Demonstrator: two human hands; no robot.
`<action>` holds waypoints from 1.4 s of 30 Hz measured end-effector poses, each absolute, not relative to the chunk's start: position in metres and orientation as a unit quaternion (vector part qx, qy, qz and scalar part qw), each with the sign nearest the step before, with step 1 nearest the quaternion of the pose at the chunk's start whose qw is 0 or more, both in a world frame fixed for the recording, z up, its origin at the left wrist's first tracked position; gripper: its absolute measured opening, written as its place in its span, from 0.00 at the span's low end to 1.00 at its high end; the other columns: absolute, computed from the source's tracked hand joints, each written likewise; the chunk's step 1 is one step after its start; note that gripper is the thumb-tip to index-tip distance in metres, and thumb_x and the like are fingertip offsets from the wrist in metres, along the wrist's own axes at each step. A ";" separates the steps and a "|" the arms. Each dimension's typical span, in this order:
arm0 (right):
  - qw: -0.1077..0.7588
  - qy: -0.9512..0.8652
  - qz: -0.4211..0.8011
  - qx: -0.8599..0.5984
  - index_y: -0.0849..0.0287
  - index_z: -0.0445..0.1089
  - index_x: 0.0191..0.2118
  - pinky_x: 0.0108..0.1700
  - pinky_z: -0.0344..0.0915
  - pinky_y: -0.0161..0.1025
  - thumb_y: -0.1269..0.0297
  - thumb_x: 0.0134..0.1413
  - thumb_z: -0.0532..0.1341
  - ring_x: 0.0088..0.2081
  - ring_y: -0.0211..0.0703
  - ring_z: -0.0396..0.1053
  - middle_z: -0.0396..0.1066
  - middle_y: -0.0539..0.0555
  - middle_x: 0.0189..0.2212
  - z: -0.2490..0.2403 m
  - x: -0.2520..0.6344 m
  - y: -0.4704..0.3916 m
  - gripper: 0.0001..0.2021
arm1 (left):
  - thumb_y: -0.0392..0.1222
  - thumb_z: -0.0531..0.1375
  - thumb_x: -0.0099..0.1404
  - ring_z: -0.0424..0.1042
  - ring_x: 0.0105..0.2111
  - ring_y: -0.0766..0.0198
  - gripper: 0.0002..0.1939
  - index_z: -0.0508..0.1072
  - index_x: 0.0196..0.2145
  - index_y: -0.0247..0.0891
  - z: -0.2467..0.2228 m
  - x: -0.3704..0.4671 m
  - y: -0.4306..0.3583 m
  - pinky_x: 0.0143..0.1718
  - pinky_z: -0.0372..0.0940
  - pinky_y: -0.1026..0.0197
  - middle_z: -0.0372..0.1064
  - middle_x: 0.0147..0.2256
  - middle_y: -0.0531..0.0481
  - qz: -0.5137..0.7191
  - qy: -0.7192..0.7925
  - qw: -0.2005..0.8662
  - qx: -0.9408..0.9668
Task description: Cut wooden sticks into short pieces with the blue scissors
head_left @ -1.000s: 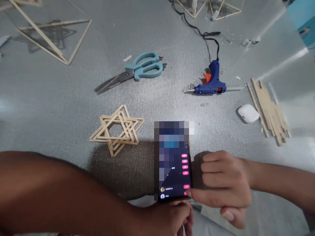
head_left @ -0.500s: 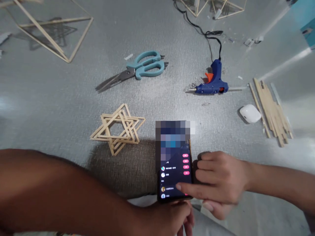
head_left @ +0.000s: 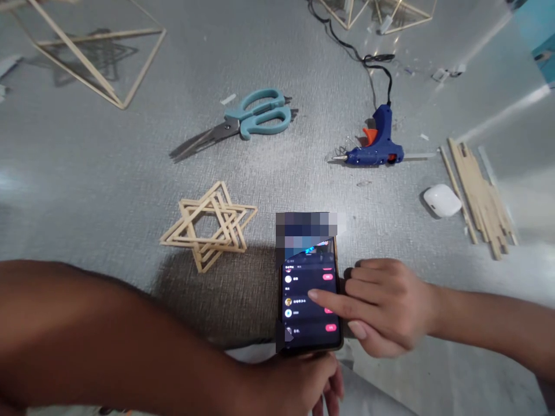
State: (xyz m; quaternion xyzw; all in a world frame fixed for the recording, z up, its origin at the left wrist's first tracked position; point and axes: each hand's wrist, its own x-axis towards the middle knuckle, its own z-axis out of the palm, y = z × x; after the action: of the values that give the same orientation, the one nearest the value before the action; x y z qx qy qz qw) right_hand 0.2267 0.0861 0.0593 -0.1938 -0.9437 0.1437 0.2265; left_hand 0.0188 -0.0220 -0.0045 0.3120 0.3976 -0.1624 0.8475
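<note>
A smartphone (head_left: 310, 306) with a dark list on its lit screen lies at the near edge of the table, its upper part blurred out. My right hand (head_left: 385, 306) has its index fingertip on the screen, with the other fingers curled and nothing held. Just below the phone's bottom edge is my left hand (head_left: 312, 378), fingers hanging loosely and slightly apart; no grip on the phone shows. Left of the phone sits a six-pointed star (head_left: 210, 226) made of thin wooden sticks.
Blue-handled scissors (head_left: 264, 118) lie beyond the star. A blue glue gun (head_left: 373, 150) with a black cord (head_left: 342, 41) is at right. Near it are a white rounded case (head_left: 442, 200) and wooden sticks (head_left: 481, 196). Stick frames (head_left: 143, 69) stand at the back.
My right index finger has slid up the screen, and the list has scrolled upward with it. My left hand has stayed in about the same place.
</note>
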 end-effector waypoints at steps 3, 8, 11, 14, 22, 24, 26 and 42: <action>0.228 -0.943 0.144 -0.194 0.71 0.71 0.62 0.24 0.60 0.42 0.63 0.75 0.49 0.23 0.42 0.63 0.68 0.47 0.25 0.059 0.226 0.087 0.22 | 0.52 0.47 0.60 0.65 0.24 0.59 0.14 0.66 0.27 0.43 -0.002 0.021 -0.020 0.28 0.57 0.57 0.71 0.26 0.50 -0.162 0.400 0.848 0.307; 0.265 -0.935 0.148 -0.184 0.72 0.74 0.59 0.24 0.60 0.43 0.63 0.75 0.48 0.24 0.43 0.62 0.67 0.48 0.24 0.061 0.225 0.089 0.23 | 0.52 0.47 0.58 0.64 0.23 0.59 0.14 0.66 0.27 0.43 0.007 0.022 -0.013 0.30 0.58 0.57 0.70 0.26 0.50 -0.154 0.408 0.850 0.296; 0.287 -0.931 0.152 -0.165 0.71 0.76 0.56 0.25 0.59 0.43 0.63 0.74 0.46 0.24 0.43 0.61 0.67 0.49 0.25 0.063 0.224 0.091 0.24 | 0.55 0.48 0.57 0.65 0.23 0.59 0.15 0.66 0.27 0.43 0.006 0.022 -0.014 0.30 0.58 0.56 0.71 0.26 0.49 -0.146 0.407 0.850 0.300; 0.286 -0.936 0.137 -0.151 0.67 0.79 0.55 0.30 0.63 0.44 0.61 0.77 0.44 0.29 0.45 0.65 0.72 0.52 0.29 0.065 0.225 0.092 0.27 | 0.58 0.48 0.57 0.64 0.22 0.59 0.18 0.67 0.27 0.43 0.002 0.023 -0.018 0.29 0.57 0.57 0.71 0.25 0.49 -0.148 0.404 0.851 0.301; 0.244 -0.950 0.070 -0.181 0.57 0.79 0.57 0.60 0.69 0.45 0.58 0.75 0.51 0.62 0.49 0.66 0.77 0.57 0.60 0.062 0.227 0.087 0.21 | 0.49 0.47 0.62 0.63 0.21 0.62 0.14 0.66 0.27 0.41 0.018 0.024 -0.005 0.30 0.57 0.58 0.70 0.26 0.49 -0.159 0.420 0.847 0.283; 0.255 -0.937 0.060 -0.232 0.59 0.78 0.58 0.60 0.69 0.48 0.60 0.73 0.53 0.64 0.53 0.66 0.75 0.60 0.62 0.060 0.226 0.086 0.20 | 0.45 0.46 0.62 0.62 0.21 0.62 0.12 0.66 0.27 0.41 0.021 0.025 -0.002 0.29 0.57 0.59 0.70 0.25 0.50 -0.170 0.429 0.844 0.273; 0.261 -0.927 0.059 -0.262 0.60 0.77 0.58 0.60 0.70 0.50 0.61 0.72 0.54 0.64 0.55 0.66 0.73 0.61 0.62 0.059 0.225 0.085 0.19 | 0.43 0.46 0.62 0.61 0.20 0.62 0.12 0.66 0.26 0.41 0.021 0.027 -0.002 0.28 0.55 0.58 0.69 0.24 0.50 -0.181 0.439 0.838 0.268; 0.254 -0.926 0.067 -0.272 0.62 0.75 0.59 0.60 0.70 0.52 0.62 0.74 0.50 0.65 0.58 0.64 0.68 0.64 0.64 0.061 0.226 0.087 0.21 | 0.50 0.47 0.58 0.61 0.19 0.60 0.14 0.67 0.27 0.42 0.006 0.025 -0.013 0.27 0.54 0.57 0.70 0.23 0.50 -0.166 0.421 0.847 0.280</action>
State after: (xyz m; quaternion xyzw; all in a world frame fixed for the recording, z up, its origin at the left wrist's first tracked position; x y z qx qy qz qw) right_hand 0.2261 0.0875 0.0608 -0.2724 -0.9256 0.0665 0.2541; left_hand 0.0253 -0.0133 0.0061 0.2803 0.4209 -0.1656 0.8467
